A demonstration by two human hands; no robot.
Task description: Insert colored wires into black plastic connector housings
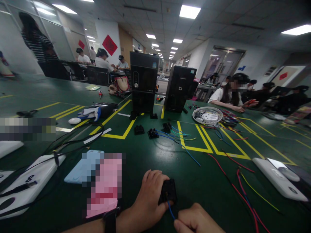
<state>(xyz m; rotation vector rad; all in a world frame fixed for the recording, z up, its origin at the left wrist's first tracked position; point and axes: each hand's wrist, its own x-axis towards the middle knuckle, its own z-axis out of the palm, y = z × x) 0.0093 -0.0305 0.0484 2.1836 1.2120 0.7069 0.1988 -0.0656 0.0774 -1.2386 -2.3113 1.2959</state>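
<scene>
My left hand [151,191], with a black band on its wrist, grips a small black plastic terminal block [172,189] just above the green table. A blue wire [171,210] runs from the near side of the block down to my right hand [194,218]. The right fingers are closed around the wire; its other end is hidden. Farther off lie similar black blocks: one without visible wires [139,129], one with blue wires [153,133], and another with blue and green wires [167,127].
Loose red wires [225,176] and a yellow-green wire [259,192] lie right. A white basket [207,116] stands beyond them. Two black computer towers [143,84] are at the back. White devices [36,181] and a blue case [82,168] lie left. A person [230,94] sits across the table.
</scene>
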